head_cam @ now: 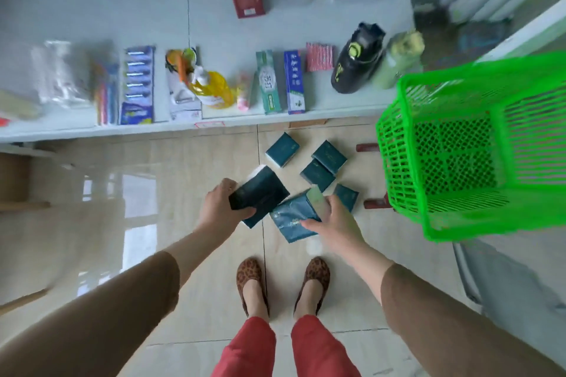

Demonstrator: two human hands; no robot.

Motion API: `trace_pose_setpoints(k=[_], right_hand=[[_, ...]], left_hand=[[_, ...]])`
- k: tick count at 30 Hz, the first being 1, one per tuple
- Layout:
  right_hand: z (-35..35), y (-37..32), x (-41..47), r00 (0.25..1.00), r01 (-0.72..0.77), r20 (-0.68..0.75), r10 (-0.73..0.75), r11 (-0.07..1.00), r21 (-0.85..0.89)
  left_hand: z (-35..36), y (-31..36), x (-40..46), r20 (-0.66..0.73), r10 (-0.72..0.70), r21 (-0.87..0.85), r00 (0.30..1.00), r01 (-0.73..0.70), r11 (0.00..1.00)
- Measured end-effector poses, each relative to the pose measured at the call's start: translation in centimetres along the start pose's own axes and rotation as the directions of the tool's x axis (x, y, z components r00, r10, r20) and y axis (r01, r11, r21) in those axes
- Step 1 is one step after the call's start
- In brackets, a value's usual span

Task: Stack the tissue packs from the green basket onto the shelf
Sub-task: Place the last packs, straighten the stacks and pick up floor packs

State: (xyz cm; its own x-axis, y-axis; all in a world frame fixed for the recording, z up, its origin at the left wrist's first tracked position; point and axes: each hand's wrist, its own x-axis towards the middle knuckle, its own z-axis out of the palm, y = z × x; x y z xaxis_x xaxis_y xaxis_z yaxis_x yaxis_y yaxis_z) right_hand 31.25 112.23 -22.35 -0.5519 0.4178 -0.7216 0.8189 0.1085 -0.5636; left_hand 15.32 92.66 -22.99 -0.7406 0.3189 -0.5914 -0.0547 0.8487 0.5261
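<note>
Head view, looking down. Left hand grips a dark teal tissue pack, thumb curled over its near edge. Right hand holds a second pack, fingers wrapped over its right end; both packs are lifted clear of the floor, probably so two go up per trip. Four more packs lie scattered on the floor beyond the hands, just left of the green basket. The basket sits tilted on the right and looks emptied (contents apparently tipped out for easier reach). The shelf runs along the far side, already carrying toothpaste boxes and a yellow bottle; no packs stacked there yet.
</note>
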Motion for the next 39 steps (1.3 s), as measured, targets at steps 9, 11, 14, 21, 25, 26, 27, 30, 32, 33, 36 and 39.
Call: trace_pose_setpoints(k=[9,11,14,21,25,26,27,30,32,33,36,39], right_hand=[[-17.8,-19.9,-18.9,0.909,0.407,-0.153,-0.389,0.907,0.11],[-20.8,-23.2,-21.0,0.87,0.476,-0.199,-0.452,0.875,0.093],[-24.0,-27.0,-21.7,0.819,0.556,-0.219,-0.53,0.828,0.077],[-28.0,-35.0,-16.7,0.772,0.609,-0.358,-0.525,0.772,0.181],[-29.1,-40.0,-11.7,0.759,0.626,-0.409,-0.507,0.741,0.244],[-29.3,-41.4,-10.4,0.76,0.622,-0.426,-0.491,0.739,0.258],[-29.5,-42.7,-9.1,0.761,0.618,-0.443,-0.474,0.737,0.274],[-29.9,-46.4,-5.2,0.766,0.604,-0.477,-0.432,0.736,0.304],[-30.3,-48.5,-2.5,0.765,0.603,-0.484,-0.424,0.736,0.308],[-30.5,-49.5,-1.1,0.765,0.599,-0.486,-0.422,0.744,0.297],[-30.7,-52.1,2.8,0.758,0.591,-0.477,-0.444,0.778,0.215],[-30.6,-54.1,6.4,0.757,0.589,-0.434,-0.488,0.798,0.132]], left_hand=[[-22.3,18.5,-17.4,-0.305,0.324,0.033,0.895,-0.33,0.943],[-25.7,21.5,-18.9,-0.361,0.369,0.048,0.856,-0.379,0.924],[-29.9,24.6,-18.7,-0.404,0.395,0.033,0.825,-0.418,0.908],[-37.7,30.7,-12.1,-0.41,0.477,0.113,0.777,-0.476,0.872],[-42.0,34.4,-5.6,-0.376,0.572,0.258,0.729,-0.51,0.82],[-43.2,35.5,-3.8,-0.365,0.591,0.275,0.72,-0.523,0.807],[-44.4,36.5,-1.9,-0.355,0.607,0.295,0.711,-0.53,0.795],[-47.7,39.7,3.4,-0.313,0.66,0.376,0.682,-0.549,0.746],[-49.6,41.6,6.6,-0.288,0.693,0.458,0.661,-0.54,0.706],[-50.3,42.4,8.0,-0.276,0.7,0.513,0.659,-0.515,0.687],[-51.8,43.7,11.7,-0.228,0.688,0.651,0.689,-0.418,0.634],[-51.9,43.5,14.2,-0.213,0.682,0.721,0.699,-0.359,0.593]])
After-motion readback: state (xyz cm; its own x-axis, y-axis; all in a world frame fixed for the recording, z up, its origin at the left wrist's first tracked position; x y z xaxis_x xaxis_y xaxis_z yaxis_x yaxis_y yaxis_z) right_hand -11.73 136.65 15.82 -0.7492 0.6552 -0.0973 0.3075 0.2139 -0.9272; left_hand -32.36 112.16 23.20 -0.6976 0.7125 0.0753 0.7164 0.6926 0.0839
